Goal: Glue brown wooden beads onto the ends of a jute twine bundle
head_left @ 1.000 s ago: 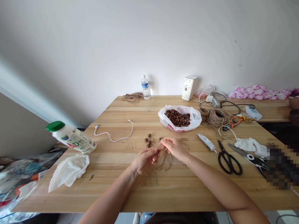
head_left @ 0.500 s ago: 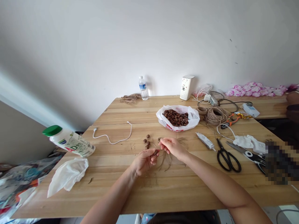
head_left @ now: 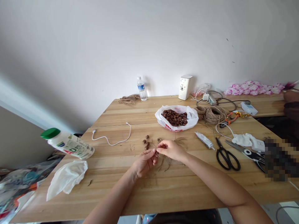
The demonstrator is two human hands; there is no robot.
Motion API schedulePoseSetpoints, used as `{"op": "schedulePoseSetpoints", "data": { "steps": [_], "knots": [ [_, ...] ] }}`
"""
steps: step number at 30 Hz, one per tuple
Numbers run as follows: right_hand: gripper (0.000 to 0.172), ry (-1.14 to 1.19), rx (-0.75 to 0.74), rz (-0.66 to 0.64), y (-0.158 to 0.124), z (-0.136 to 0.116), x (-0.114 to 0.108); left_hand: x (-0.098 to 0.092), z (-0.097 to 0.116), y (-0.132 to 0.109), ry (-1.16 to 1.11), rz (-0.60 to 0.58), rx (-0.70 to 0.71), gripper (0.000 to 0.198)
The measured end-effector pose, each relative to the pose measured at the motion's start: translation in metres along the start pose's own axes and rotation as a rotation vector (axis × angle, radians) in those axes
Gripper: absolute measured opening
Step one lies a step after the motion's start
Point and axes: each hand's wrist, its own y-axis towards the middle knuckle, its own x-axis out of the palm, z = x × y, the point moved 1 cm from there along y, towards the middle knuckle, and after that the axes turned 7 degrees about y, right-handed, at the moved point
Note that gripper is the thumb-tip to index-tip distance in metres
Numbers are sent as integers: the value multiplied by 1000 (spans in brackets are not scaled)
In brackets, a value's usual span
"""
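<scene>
My left hand (head_left: 144, 164) is closed in a pinch, with a small round brown nut mostly covered by the fingers. Its fingertips meet those of my right hand (head_left: 171, 150), which also pinches; whatever lies between its thumb and forefinger is too small to make out. Several loose brown nuts (head_left: 146, 142) rest on the wood just beyond my left hand. Thin strands of twine (head_left: 167, 164) are spread under and around my right hand. A white plastic bag (head_left: 193, 119) full of brown nuts (head_left: 174, 117) stands open beyond both hands.
Black scissors (head_left: 227, 158), a second pair of scissors (head_left: 249, 154), a tube (head_left: 205, 140) and twine rolls (head_left: 215, 114) lie to the right. Leftward are a white cable (head_left: 112, 143), a green-capped bottle (head_left: 70, 144) and a crumpled white cloth (head_left: 67, 177). A water bottle (head_left: 142, 90) stands at the wall.
My right hand has moved left and nearer, so its fingertips now meet my left hand's. The nut in my left fingers is now mostly covered. The view has shifted slightly.
</scene>
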Motion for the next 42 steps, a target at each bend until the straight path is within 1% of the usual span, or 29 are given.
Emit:
{"op": "schedulePoseSetpoints", "data": {
  "steps": [3,6,12,19,24,35,42],
  "knots": [
    [19,48,64,-27,2,6,1,-2,-1,1,6,1,-3,20],
    [19,153,122,-73,4,11,2,-3,-1,2,17,-1,-4,18],
    [16,261,150,-91,6,15,2,-2,-2,2,35,17,-23,17],
    [18,267,137,-88,6,18,2,-2,-1,2,61,44,-35,17],
    [20,244,122,-77,7,23,3,-2,-3,3,78,43,-20,18],
    [13,205,98,-41,6,21,5,-2,-5,2,108,26,8,20],
    [10,238,115,-51,5,20,5,1,0,1,141,78,11,21]
  ]
}}
